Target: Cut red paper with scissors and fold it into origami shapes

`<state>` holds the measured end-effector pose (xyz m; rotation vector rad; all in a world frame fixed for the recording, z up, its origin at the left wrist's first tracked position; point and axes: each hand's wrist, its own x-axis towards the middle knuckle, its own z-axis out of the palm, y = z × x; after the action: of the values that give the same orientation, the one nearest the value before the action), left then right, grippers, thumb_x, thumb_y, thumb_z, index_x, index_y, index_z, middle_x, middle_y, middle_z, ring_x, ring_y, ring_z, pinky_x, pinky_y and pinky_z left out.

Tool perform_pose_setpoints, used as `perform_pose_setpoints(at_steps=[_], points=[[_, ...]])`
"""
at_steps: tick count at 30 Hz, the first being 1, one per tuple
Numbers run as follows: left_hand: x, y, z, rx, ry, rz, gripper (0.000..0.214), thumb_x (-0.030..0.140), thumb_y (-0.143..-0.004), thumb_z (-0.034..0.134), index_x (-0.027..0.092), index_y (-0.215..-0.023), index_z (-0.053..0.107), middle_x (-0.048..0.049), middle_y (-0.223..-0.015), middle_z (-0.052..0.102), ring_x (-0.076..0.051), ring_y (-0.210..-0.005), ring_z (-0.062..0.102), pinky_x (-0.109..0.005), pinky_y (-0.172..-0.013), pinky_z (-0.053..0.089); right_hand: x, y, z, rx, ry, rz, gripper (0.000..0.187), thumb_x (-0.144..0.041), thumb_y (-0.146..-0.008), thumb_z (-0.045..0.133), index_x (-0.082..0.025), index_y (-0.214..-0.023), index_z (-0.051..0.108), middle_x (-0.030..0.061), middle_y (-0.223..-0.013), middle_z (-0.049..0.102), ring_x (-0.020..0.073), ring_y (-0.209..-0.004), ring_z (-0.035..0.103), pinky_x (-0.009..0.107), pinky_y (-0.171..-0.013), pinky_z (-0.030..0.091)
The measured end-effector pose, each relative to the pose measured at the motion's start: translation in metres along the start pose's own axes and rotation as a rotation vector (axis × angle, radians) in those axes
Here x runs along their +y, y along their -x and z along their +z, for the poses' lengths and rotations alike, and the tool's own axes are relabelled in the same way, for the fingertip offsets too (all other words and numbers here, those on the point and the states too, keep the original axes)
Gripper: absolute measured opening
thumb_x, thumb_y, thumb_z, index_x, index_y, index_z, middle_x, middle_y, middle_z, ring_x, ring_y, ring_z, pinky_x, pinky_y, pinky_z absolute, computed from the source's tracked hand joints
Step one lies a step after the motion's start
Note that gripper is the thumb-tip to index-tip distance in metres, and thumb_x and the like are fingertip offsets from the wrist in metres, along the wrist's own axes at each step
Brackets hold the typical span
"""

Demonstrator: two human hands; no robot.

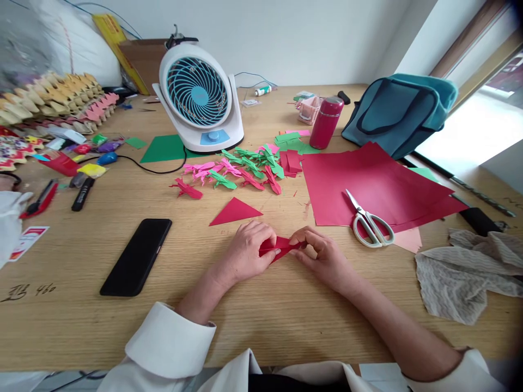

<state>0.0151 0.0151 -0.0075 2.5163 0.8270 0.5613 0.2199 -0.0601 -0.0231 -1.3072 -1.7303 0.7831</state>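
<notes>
A small piece of folded red paper [281, 249] is pinched between both hands just above the wooden table. My left hand [251, 247] grips its left part, with the thumb and fingers closed on it. At its right end, my right hand [321, 253] pinches the paper between thumb and fingertips. The fingers cover part of the folds. Just beyond my left hand lies a flat red paper triangle [236, 211]. Farther back is a cluster of small folded paper figures in green [223, 179], pink [202, 170] and red [187, 188].
White-handled scissors [370, 220] lie on large red paper sheets [368, 179] at the right. A black phone [136, 257] rests at left. Behind stand a white fan [199, 95], a red flask [327, 123] and a blue bag [394, 114]. A crumpled cloth [466, 272] lies far right.
</notes>
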Motion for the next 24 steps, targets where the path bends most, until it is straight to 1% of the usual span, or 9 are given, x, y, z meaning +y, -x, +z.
perform_pose_setpoints(at_steps=[3, 7, 10, 13, 18, 21, 24], points=[[0.000, 0.001, 0.000, 0.020, 0.028, 0.000, 0.016, 0.017, -0.082, 0.064, 0.020, -0.078, 0.049, 0.0007, -0.083, 0.060, -0.017, -0.082, 0.053, -0.033, -0.080, 0.042, 0.001, 0.000, 0.000, -0.015, -0.036, 0.037, 0.014, -0.015, -0.085, 0.063, -0.022, -0.097, 0.062, 0.0027, -0.099, 0.062, 0.0152, -0.089, 0.059, 0.028, -0.081, 0.045], [0.002, 0.001, 0.000, 0.039, 0.048, 0.010, 0.017, 0.026, -0.085, 0.066, 0.020, -0.079, 0.051, 0.0001, -0.083, 0.061, -0.017, -0.083, 0.054, -0.033, -0.080, 0.042, 0.000, 0.001, 0.003, 0.000, -0.091, 0.101, 0.008, -0.016, -0.086, 0.060, -0.021, -0.092, 0.063, 0.0001, -0.085, 0.062, 0.0125, -0.074, 0.056, 0.025, -0.068, 0.044], [0.003, 0.001, 0.000, 0.053, 0.046, 0.021, 0.017, 0.028, -0.085, 0.066, 0.020, -0.078, 0.052, 0.0001, -0.083, 0.061, -0.017, -0.082, 0.053, -0.033, -0.081, 0.042, 0.001, 0.002, 0.005, 0.008, -0.124, 0.150, 0.004, -0.019, -0.087, 0.060, -0.020, -0.090, 0.063, -0.0014, -0.077, 0.061, 0.0119, -0.068, 0.055, 0.024, -0.063, 0.043], [0.003, 0.001, 0.000, 0.070, 0.042, 0.026, 0.015, 0.025, -0.086, 0.065, 0.020, -0.079, 0.053, -0.0002, -0.083, 0.061, -0.017, -0.084, 0.054, -0.033, -0.082, 0.042, 0.005, 0.002, 0.007, 0.029, -0.126, 0.169, 0.004, -0.023, -0.086, 0.061, -0.021, -0.089, 0.063, -0.0019, -0.074, 0.061, 0.0123, -0.067, 0.055, 0.025, -0.064, 0.043], [0.003, 0.002, -0.002, 0.117, 0.004, 0.040, 0.011, 0.025, -0.088, 0.061, 0.020, -0.080, 0.055, -0.0014, -0.084, 0.063, -0.018, -0.087, 0.056, -0.035, -0.087, 0.041, 0.010, 0.002, 0.005, 0.057, -0.141, 0.188, 0.007, -0.027, -0.087, 0.062, -0.020, -0.090, 0.063, -0.0004, -0.076, 0.063, 0.0138, -0.070, 0.057, 0.026, -0.067, 0.044], [0.003, 0.002, -0.003, 0.123, -0.020, 0.044, 0.010, 0.025, -0.090, 0.058, 0.020, -0.081, 0.057, -0.0018, -0.086, 0.064, -0.018, -0.088, 0.056, -0.036, -0.087, 0.040, 0.008, 0.002, 0.002, 0.049, -0.169, 0.204, 0.013, -0.033, -0.088, 0.063, -0.020, -0.090, 0.064, 0.0010, -0.078, 0.065, 0.0145, -0.072, 0.058, 0.027, -0.067, 0.044], [0.004, 0.003, -0.004, 0.120, -0.035, 0.049, 0.011, 0.025, -0.091, 0.057, 0.020, -0.081, 0.059, -0.0017, -0.087, 0.065, -0.018, -0.089, 0.056, -0.036, -0.086, 0.039, 0.006, 0.000, 0.000, 0.046, -0.255, 0.230, 0.021, -0.039, -0.089, 0.062, -0.019, -0.088, 0.064, 0.0012, -0.076, 0.064, 0.0143, -0.070, 0.057, 0.027, -0.066, 0.044]])
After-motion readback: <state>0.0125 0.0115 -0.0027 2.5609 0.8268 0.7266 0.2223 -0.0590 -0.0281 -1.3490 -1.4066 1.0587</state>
